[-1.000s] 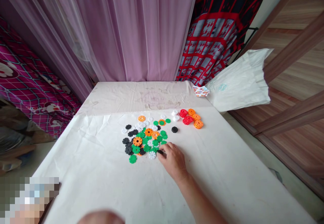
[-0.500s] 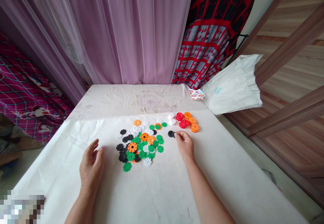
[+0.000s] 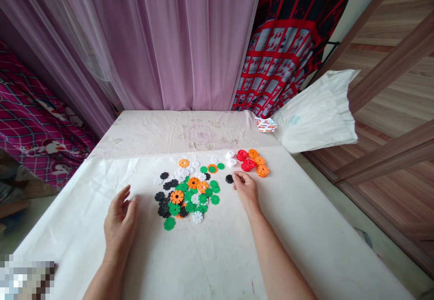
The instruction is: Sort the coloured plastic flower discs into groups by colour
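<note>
My right hand (image 3: 246,189) is at the right of the loose pieces, fingertips drawn together at the edge of a black notched plastic disc (image 3: 229,179) on the table. Whether another disc lies beneath it I cannot tell. My left hand (image 3: 120,216) rests at the left side, fingers apart and holding nothing. Between the hands spreads a loose pile of notched discs: green ones (image 3: 169,223), orange ones (image 3: 176,197), white ones (image 3: 197,217) and black ones (image 3: 159,196). Beyond my right hand sit grouped red discs (image 3: 248,165), orange discs (image 3: 262,170) and white discs (image 3: 231,161).
The table (image 3: 217,255) has a pale cover. At its far right corner are a small patterned paper item (image 3: 266,124) and a white bag (image 3: 318,112) that reaches past the edge. A purple curtain (image 3: 176,42) hangs behind; wooden panels (image 3: 389,133) stand at right.
The view has shifted slightly. My right fingertips have eased a little at the black disc, showing more of its round edge. My left hand stays almost as it was.
</note>
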Motion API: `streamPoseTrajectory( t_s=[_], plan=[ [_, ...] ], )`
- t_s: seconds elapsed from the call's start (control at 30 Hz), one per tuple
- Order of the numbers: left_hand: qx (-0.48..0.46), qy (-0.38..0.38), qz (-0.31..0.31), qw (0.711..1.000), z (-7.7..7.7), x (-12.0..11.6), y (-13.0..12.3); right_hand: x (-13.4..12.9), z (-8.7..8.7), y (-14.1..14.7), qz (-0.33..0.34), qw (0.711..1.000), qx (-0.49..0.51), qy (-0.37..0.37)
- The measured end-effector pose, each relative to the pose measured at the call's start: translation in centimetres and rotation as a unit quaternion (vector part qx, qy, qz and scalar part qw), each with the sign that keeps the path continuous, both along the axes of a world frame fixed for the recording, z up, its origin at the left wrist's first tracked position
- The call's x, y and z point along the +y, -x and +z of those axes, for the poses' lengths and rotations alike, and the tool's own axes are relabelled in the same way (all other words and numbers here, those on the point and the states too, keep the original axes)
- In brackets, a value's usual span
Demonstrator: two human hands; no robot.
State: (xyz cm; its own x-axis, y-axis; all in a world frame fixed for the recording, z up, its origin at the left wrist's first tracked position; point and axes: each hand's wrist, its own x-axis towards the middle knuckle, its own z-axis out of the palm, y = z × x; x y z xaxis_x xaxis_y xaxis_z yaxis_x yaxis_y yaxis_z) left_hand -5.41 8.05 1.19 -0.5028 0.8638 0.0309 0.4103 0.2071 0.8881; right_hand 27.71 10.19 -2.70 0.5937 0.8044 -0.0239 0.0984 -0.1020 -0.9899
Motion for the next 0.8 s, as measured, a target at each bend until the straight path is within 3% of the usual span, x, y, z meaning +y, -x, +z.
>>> streamPoseTrajectory(
  t_s=[0.17,0.3,0.37,0.67,0.8],
  plan=[
    [0.0,0.004,0.001,1.0,0.1,0.0,0.1,-0.7,-0.5,-0.2,-0.006,0.99,-0.139,-0.028],
    [0.003,-0.002,-0.006,1.0,-0.2,0.1,0.1,-1.2,0.0,-0.1,0.021,0.934,-0.345,-0.089],
    [0.003,-0.003,-0.007,1.0,-0.2,0.1,0.1,-1.1,0.0,0.0,0.049,0.911,-0.396,-0.1],
    [0.005,-0.008,-0.008,1.0,-0.2,0.1,0.2,-0.5,-0.8,-0.5,0.07,0.908,-0.407,-0.065],
    [0.001,-0.013,-0.009,1.0,-0.2,0.1,0.1,-0.8,-0.2,-0.2,0.053,0.892,-0.438,-0.095]
  ],
)
